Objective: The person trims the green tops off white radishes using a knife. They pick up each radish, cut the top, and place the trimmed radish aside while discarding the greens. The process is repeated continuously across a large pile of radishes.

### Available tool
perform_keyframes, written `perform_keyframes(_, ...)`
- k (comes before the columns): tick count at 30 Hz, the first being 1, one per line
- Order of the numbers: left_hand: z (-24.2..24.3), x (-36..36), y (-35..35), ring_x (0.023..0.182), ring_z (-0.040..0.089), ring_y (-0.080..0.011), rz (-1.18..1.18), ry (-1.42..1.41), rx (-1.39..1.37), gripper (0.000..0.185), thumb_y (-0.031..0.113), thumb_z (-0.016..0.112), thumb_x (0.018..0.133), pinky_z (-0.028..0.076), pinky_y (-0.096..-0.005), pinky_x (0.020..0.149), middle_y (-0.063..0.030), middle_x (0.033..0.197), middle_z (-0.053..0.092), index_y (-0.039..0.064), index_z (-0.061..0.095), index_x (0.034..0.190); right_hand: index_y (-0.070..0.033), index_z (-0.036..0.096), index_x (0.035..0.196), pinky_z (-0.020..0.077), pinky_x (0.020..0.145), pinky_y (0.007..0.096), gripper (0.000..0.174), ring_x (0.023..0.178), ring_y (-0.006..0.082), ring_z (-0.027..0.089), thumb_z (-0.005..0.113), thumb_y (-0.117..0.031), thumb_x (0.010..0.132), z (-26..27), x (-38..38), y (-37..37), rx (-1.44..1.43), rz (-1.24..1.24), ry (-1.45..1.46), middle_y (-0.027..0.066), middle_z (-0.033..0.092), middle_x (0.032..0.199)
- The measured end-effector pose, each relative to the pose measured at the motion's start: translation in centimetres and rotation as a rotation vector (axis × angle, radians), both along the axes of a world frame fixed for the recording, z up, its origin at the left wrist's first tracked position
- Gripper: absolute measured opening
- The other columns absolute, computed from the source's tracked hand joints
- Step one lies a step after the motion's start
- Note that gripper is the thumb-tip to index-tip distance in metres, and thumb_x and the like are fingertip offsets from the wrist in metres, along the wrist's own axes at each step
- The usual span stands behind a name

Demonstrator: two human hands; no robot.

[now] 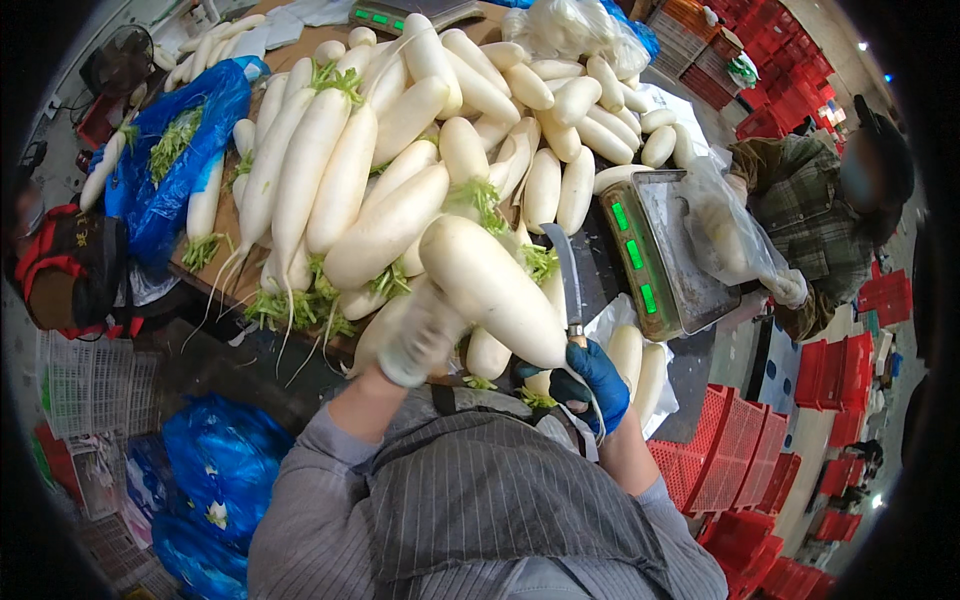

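Observation:
A large white daikon radish [491,289] lies aslant right before me, above the front of a heap of daikon radishes [401,202]. My left hand [424,330], in a pale glove and blurred, is against its left side. The fingers are too blurred to show whether they grip it. In a dark blue glove, my right hand [596,386] holds a knife [568,277] by its wooden handle, the curved blade pointing away from me. The radish's tapered end meets this hand, and its thin root hangs down over the glove. Green leaf stubs show behind the radish.
Right of the heap stands a weighing scale [637,262] with green displays. A co-worker [795,195] holds a clear bag [720,225] over it. Another person [67,262] is at far left, near blue plastic bags [217,457]. Red crates [720,450] are stacked at right.

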State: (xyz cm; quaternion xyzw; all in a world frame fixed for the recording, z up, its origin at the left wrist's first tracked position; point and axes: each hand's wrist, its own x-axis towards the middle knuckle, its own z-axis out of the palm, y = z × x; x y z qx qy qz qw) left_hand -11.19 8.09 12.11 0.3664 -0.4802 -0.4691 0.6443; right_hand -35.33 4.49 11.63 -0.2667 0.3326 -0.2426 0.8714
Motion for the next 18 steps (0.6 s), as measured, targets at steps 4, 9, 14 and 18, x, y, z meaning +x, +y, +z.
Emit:
perform_keyframes(4, -1.5, -2.2, 0.1, 0.108, 0.057, -0.0194, 0.018, 0.149, 0.007, 0.052, 0.028, 0.058, 0.096, 0.048, -0.0317, 0.092, -0.0101, 0.126, 0.054, 0.002, 0.041, 0.137, -0.002, 0.059, 0.11, 0.0293, 0.036, 0.0218, 0.043, 0.04, 0.0082, 0.042, 0.049, -0.043, 0.099, -2.1, 0.1, -0.7, -0.09, -0.09, 0.167, 0.0019, 0.052, 0.059)
perform_keyframes(9, -2.4, -2.0, -0.6, 0.111, 0.057, -0.0244, 0.1, 0.618, 0.04, 0.05, 0.023, 0.058, 0.095, 0.047, -0.0398, 0.099, -0.0116, 0.126, 0.053, 0.002, 0.039, 0.136, -0.004, 0.058, 0.108, 0.037, 0.044, 0.0227, 0.045, 0.046, 0.009, 0.048, 0.039, -0.044, 0.103, -5.6, 0.5, 2.2, -0.585, -0.195, 0.569, 0.0071, 0.067, 0.079)
perform_keyframes(14, -1.7, -1.5, -1.0, 0.115, 0.057, -0.0289, 0.209, 0.738, 0.027, 0.044, 0.015, 0.055, 0.093, 0.045, -0.0483, 0.105, -0.0144, 0.125, 0.053, 0.0, 0.041, 0.132, -0.003, 0.056, 0.111, 0.0434, 0.052, 0.0236, 0.02, 0.057, 0.0072, 0.053, 0.047, -0.016, 0.1, -7.3, 0.7, 5.5, -0.918, -0.078, 0.435, 0.0022, 0.061, 0.069)
perform_keyframes(18, -1.4, -2.3, -0.9, 0.114, 0.057, -0.0288, 0.188, 0.812, 0.016, 0.039, 0.014, 0.054, 0.093, 0.045, -0.0482, 0.105, -0.0153, 0.124, 0.055, -0.002, 0.046, 0.128, -0.002, 0.056, 0.111, 0.042, 0.052, 0.0236, 0.02, 0.056, 0.0075, 0.053, 0.048, -0.017, 0.1, -6.8, 2.3, 4.4, -0.83, -0.072, 0.475, 0.0025, 0.06, 0.068)
